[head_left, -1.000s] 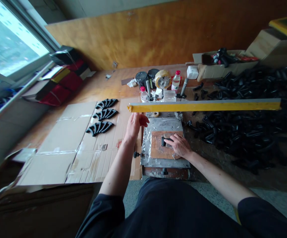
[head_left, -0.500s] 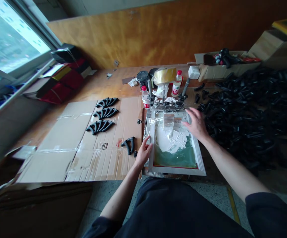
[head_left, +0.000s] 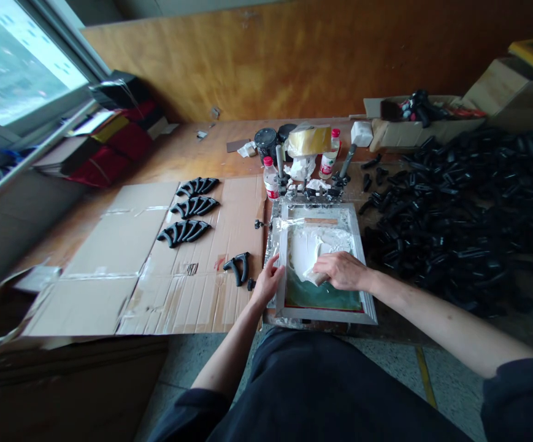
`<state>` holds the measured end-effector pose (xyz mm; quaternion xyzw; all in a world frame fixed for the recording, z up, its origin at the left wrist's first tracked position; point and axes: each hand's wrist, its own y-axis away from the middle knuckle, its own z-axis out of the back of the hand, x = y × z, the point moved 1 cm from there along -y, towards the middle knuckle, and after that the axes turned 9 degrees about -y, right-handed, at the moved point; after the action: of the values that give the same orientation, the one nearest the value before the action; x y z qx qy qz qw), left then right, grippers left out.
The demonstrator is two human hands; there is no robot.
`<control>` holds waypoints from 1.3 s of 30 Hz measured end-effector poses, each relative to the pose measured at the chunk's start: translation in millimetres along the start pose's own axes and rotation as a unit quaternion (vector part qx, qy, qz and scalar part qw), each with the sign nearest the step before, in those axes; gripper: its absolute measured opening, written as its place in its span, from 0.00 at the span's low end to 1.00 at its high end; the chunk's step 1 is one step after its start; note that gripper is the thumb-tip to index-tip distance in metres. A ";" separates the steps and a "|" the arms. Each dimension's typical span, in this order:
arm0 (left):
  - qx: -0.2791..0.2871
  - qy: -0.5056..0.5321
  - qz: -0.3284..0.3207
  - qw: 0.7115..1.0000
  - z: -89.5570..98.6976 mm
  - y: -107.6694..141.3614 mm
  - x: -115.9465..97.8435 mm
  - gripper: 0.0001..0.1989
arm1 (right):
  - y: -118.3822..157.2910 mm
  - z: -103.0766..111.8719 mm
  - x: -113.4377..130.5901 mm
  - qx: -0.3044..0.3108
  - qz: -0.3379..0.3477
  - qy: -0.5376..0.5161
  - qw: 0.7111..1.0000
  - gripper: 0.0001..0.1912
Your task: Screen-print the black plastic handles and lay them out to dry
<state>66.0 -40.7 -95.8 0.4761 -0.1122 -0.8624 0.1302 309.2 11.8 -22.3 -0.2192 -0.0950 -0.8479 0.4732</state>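
Note:
A metal-framed screen [head_left: 362, 264] lies flat in front of me, its green mesh [head_left: 324, 298] partly covered by thick white paste [head_left: 303, 248]. My right hand [head_left: 342, 270] is closed around a small squeegee [head_left: 316, 277] whose lower edge rests in the paste near the middle of the mesh. At the frame's left edge is my left hand [head_left: 268, 282], its fingers apart and touching the frame, with nothing held. A wooden strip [head_left: 320, 221] lies across the upper part of the screen. Metal clamps [head_left: 310, 191] stand behind the frame.
Black curved parts [head_left: 184, 233] lie in rows on flattened cardboard [head_left: 156, 245] at the left, with a pair [head_left: 237, 268] nearer. A large heap of black parts [head_left: 454, 215] is at the right. Bottles [head_left: 270, 178] and black tubs [head_left: 265, 142] stand behind.
My right hand has moved from the frame's upper right down to the mesh and taken hold of the squeegee, which has come down through the paste. My left hand stays at the frame.

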 end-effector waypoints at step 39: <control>0.142 0.351 0.160 0.912 -45.5 53.6 -58.7 0.29 | -5.5 -60.0 32.8 -0.185 -0.173 -0.067 0.965 0.06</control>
<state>141.2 -74.9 -56.1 0.7373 -0.2550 -0.5825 0.2281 272.6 -32.3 -60.1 -0.3395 -0.0044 -0.9031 0.2630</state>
